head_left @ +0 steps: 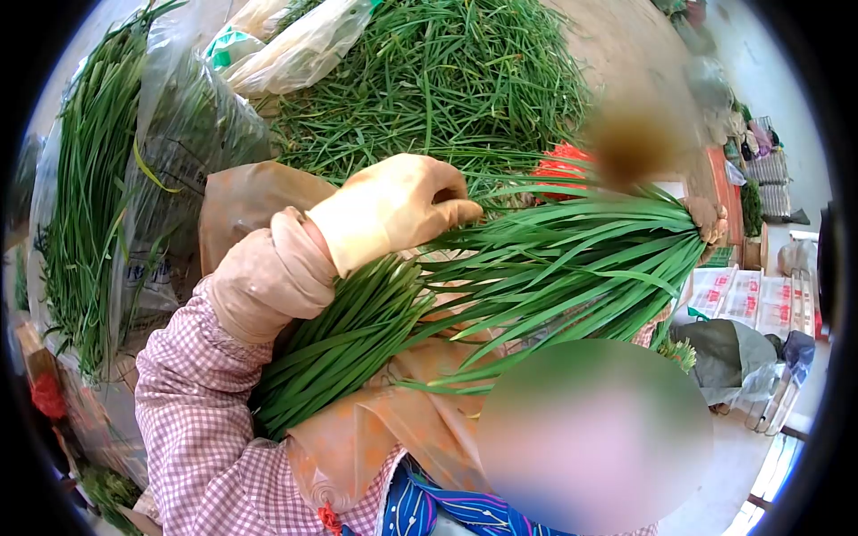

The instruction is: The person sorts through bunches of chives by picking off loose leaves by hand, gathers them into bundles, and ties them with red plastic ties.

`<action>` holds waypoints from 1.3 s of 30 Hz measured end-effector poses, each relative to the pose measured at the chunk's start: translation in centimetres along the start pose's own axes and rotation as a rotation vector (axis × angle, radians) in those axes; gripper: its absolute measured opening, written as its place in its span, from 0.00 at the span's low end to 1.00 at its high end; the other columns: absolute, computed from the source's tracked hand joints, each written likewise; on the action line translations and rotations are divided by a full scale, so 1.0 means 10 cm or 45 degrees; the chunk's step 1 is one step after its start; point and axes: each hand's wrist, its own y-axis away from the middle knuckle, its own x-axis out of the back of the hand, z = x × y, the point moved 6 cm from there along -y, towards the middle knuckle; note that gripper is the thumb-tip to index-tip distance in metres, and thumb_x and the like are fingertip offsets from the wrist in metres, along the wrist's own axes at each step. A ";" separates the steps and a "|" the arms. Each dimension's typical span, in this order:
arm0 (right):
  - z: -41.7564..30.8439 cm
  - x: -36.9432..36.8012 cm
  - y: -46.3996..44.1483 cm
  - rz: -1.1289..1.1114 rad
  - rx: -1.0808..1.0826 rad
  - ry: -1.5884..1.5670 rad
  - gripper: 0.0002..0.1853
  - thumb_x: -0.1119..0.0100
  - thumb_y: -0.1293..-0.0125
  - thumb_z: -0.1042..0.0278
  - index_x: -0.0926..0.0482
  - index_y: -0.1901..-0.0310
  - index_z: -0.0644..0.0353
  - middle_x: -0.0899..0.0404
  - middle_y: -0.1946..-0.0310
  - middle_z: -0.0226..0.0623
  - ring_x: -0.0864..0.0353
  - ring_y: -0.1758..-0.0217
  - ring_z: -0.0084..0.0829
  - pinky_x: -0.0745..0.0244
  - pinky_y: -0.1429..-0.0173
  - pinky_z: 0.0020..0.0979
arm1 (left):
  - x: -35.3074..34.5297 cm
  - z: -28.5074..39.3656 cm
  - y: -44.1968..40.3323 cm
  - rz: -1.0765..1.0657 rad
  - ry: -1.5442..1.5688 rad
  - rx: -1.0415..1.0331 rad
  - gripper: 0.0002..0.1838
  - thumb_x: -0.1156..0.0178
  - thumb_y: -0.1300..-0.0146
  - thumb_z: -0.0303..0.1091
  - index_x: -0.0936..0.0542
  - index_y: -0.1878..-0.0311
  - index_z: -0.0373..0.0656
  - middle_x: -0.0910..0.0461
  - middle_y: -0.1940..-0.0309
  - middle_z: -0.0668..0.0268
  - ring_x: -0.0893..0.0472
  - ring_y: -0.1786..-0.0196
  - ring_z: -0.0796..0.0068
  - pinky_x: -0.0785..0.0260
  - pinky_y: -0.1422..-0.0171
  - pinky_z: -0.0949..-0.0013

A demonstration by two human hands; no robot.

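My left hand, in a cream glove, is closed with thumb and fingertips together at the loose tips of a bunch of long green leaves. What lies between those fingertips is too small to tell. At the right, my right hand is wrapped round the gathered end of that bunch, whose leaves fan out to the left. A second bunch of green leaves rests on the brown apron, below my left hand.
Beyond my hands lies a large heap of loose green leaves. Clear plastic bags stand behind it, and a tall bagged bunch is at the left. Red netting shows behind the held leaves. White printed packages sit at the right.
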 end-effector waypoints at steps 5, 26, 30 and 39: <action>0.02 -0.02 0.00 -0.003 0.000 -0.003 0.03 0.45 0.34 0.71 0.25 0.67 0.55 0.32 0.78 0.19 0.34 0.73 0.15 0.37 0.61 0.21 | 0.04 -0.13 -0.08 0.114 0.899 -0.088 0.13 0.44 0.30 0.38 0.19 0.65 0.38 0.19 0.71 0.69 0.23 0.66 0.80 0.29 0.58 0.75; 0.17 -0.05 -0.03 -0.003 -0.049 -0.024 0.03 0.44 0.34 0.70 0.23 0.67 0.55 0.32 0.79 0.19 0.35 0.73 0.14 0.37 0.61 0.21 | -0.04 0.05 -0.19 0.392 -0.405 -0.425 0.12 0.37 0.41 0.38 0.18 0.57 0.42 0.20 0.57 0.61 0.23 0.49 0.52 0.30 0.44 0.59; 0.26 -0.09 -0.03 -0.013 -0.084 -0.054 0.03 0.44 0.35 0.70 0.23 0.67 0.55 0.32 0.79 0.19 0.35 0.73 0.14 0.37 0.60 0.21 | 0.01 -0.10 -0.27 0.169 0.506 -0.123 0.09 0.44 0.37 0.34 0.15 0.64 0.44 0.15 0.60 0.62 0.18 0.55 0.68 0.28 0.46 0.67; 0.46 -0.12 -0.10 -0.039 -0.130 -0.089 0.03 0.44 0.35 0.70 0.23 0.67 0.55 0.32 0.79 0.19 0.35 0.73 0.14 0.37 0.60 0.21 | 0.47 -0.50 0.07 0.710 0.775 0.099 0.15 0.41 0.33 0.42 0.17 0.52 0.43 0.17 0.56 0.68 0.24 0.48 0.77 0.35 0.39 0.71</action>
